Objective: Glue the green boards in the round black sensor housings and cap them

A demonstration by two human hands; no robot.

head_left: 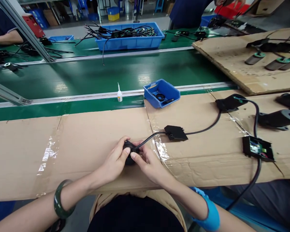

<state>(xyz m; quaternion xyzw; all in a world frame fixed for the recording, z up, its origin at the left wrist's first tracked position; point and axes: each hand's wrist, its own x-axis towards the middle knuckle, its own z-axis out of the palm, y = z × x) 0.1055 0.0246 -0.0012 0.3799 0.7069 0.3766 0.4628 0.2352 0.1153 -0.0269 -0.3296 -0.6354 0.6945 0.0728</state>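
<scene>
Both hands are closed around a small, rounded black housing (130, 161) at the cardboard's near edge, partly hidden by the fingers. My left hand (116, 158) grips its left side, thumb on top. My right hand (147, 161) pinches the right side, where a black cable (148, 138) enters. That cable runs right through a flat black plastic piece (176, 133) to a black cylindrical housing (230, 102). From there a thicker cable (256, 116) leads down to an open black box (258, 149) with a circuit board inside.
A small blue bin (161, 95) holds black rings, with a white dropper bottle (120, 96) to its left. Beyond the green conveyor (94, 75) stands a blue crate (132, 43) of cables. Black cylinders (280, 118) lie at right. Other people are at the far side.
</scene>
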